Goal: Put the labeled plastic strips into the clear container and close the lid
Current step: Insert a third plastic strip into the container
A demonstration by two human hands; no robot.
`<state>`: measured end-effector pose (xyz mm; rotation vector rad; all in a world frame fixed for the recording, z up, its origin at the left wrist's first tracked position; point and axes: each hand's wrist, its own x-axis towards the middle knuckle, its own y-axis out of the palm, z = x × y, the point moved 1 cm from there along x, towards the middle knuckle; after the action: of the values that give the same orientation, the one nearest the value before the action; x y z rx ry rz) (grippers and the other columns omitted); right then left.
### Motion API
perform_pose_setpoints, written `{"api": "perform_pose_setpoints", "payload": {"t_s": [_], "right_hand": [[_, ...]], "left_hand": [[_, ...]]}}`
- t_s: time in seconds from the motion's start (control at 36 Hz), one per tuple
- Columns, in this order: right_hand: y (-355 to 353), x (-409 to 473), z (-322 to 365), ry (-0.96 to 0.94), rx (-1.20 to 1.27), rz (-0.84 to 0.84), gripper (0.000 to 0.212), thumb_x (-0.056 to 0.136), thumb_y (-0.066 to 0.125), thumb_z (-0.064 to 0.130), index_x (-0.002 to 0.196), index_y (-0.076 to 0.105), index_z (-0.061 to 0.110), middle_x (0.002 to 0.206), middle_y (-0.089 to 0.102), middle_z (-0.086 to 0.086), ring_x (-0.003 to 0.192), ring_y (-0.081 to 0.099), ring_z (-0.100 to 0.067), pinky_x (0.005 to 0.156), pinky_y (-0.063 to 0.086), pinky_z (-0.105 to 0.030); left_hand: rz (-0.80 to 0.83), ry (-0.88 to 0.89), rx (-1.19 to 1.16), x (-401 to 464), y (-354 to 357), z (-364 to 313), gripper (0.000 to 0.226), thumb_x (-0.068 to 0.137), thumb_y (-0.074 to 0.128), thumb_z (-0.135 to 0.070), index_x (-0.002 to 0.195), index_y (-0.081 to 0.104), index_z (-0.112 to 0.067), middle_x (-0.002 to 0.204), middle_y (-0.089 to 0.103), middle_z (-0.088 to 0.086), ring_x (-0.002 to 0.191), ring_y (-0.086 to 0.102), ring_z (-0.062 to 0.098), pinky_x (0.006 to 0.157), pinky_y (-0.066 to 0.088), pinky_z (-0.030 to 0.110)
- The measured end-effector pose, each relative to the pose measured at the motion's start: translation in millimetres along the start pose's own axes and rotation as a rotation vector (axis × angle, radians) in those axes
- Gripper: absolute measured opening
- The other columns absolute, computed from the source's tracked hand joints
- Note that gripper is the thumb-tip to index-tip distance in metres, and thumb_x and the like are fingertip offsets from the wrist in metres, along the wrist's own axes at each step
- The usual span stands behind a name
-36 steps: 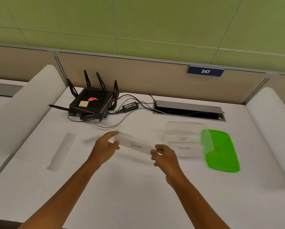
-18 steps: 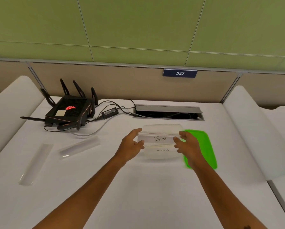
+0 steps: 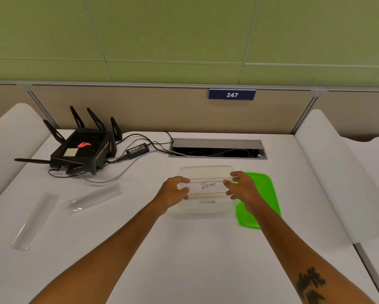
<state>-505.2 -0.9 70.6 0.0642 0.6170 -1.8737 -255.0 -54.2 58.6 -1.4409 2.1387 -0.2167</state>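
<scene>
since a second ago both hands [image 3: 175, 189] [image 3: 241, 188] carried the bear strip [image 3: 208, 185] over the clear container [image 3: 206, 171], pinching its ends; i'd lower and let go next.

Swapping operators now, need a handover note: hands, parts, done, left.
Left hand and right hand: each pinches one end of the strip marked BEAR, held level over the open clear container.
A strip with writing already lies inside it.
Two more clear strips lie on the table to the left; no labels readable on them.
Green lid lies flat on the table, right of the container.
Left: set BEAR in, add the two strips, press the lid on.
</scene>
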Motion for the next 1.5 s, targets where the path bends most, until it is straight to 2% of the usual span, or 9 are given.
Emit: {"api": "perform_pose_setpoints", "payload": {"t_s": [0.17,0.33,0.44,0.72,1.08,1.17,1.22,1.33,1.5], "right_hand": [[2,21,-8,0.023,-0.024,0.015,0.042,0.095,0.071,0.018,0.134,0.057,0.011,0.132,0.056,-0.009,0.060,0.069,-0.020,0.058,0.055,-0.031],[7,31,-11,0.063,-0.079,0.044,0.043,0.094,0.069,0.018,0.134,0.056,0.013,0.083,0.056,0.011,0.043,0.066,-0.011,0.045,0.055,-0.024],[12,35,-15,0.092,-0.124,0.091,0.045,0.094,0.067,0.020,0.137,0.053,0.016,0.078,0.071,-0.006,0.047,0.069,-0.014,0.046,0.055,-0.026],[20,45,-26,0.114,-0.185,0.098,0.045,0.095,0.067,0.019,0.137,0.054,0.011,0.097,0.074,-0.017,0.048,0.067,-0.015,0.047,0.055,-0.025],[24,35,-22,0.100,-0.174,0.032,0.049,0.095,0.065,0.017,0.142,0.054,0.006,0.120,0.070,-0.011,0.063,0.075,-0.020,0.052,0.057,-0.029],[28,27,-17,0.032,-0.220,-0.058,0.044,0.094,0.067,0.022,0.137,0.061,0.011,0.123,0.072,-0.010,0.104,0.075,-0.031,0.089,0.061,-0.045],[33,19,-12,-0.055,-0.330,-0.163,0.037,0.094,0.067,0.024,0.131,0.067,0.017,0.131,0.071,-0.003,0.117,0.069,-0.026,0.101,0.055,-0.042],[54,3,5,-0.193,-0.268,-0.258,0.018,0.095,0.063,0.018,0.108,0.074,0.021,0.106,0.078,0.005,0.093,0.074,-0.021,0.082,0.057,-0.033],[108,-14,32,-0.491,-0.287,-0.150,0.013,0.094,0.065,0.009,0.099,0.076,0.014,0.096,0.076,0.003,0.082,0.065,-0.012,0.077,0.053,-0.021]], "left_hand": [[0.015,-0.061,0.047,14,9,-11,0.028,0.097,0.062,-0.019,0.123,0.066,-0.026,0.120,0.070,0.002,0.082,0.078,0.012,0.080,0.057,0.032],[0.050,-0.127,0.093,25,20,-19,0.032,0.096,0.062,-0.018,0.127,0.063,-0.022,0.097,0.073,-0.001,0.085,0.078,0.018,0.075,0.058,0.032],[0.055,-0.159,0.119,31,27,-20,0.034,0.095,0.062,-0.018,0.129,0.062,-0.019,0.097,0.076,0.007,0.087,0.078,0.020,0.072,0.057,0.030],[0.074,-0.226,0.133,42,32,-14,0.038,0.095,0.061,-0.018,0.133,0.059,-0.016,0.096,0.078,0.012,0.094,0.078,0.028,0.090,0.060,0.041],[0.122,-0.193,0.130,40,21,-12,0.044,0.097,0.063,-0.019,0.140,0.055,-0.011,0.102,0.077,0.014,0.095,0.077,0.027,0.089,0.062,0.037],[0.096,-0.124,0.101,34,14,-6,0.042,0.098,0.063,-0.018,0.139,0.058,-0.011,0.115,0.072,0.008,0.092,0.077,0.022,0.082,0.062,0.034],[0.042,-0.065,0.070,28,6,-1,0.038,0.098,0.062,-0.018,0.136,0.061,-0.014,0.128,0.066,0.004,0.088,0.078,0.018,0.080,0.060,0.032],[-0.125,0.006,-0.019,9,-13,11,0.026,0.098,0.061,-0.018,0.123,0.070,-0.021,0.120,0.071,-0.003,0.078,0.078,0.010,0.065,0.052,0.014],[-0.305,-0.035,-0.130,-21,-64,52,0.018,0.096,0.063,-0.020,0.110,0.074,-0.024,0.103,0.076,-0.007,0.073,0.077,0.007,0.068,0.053,0.018]]}}
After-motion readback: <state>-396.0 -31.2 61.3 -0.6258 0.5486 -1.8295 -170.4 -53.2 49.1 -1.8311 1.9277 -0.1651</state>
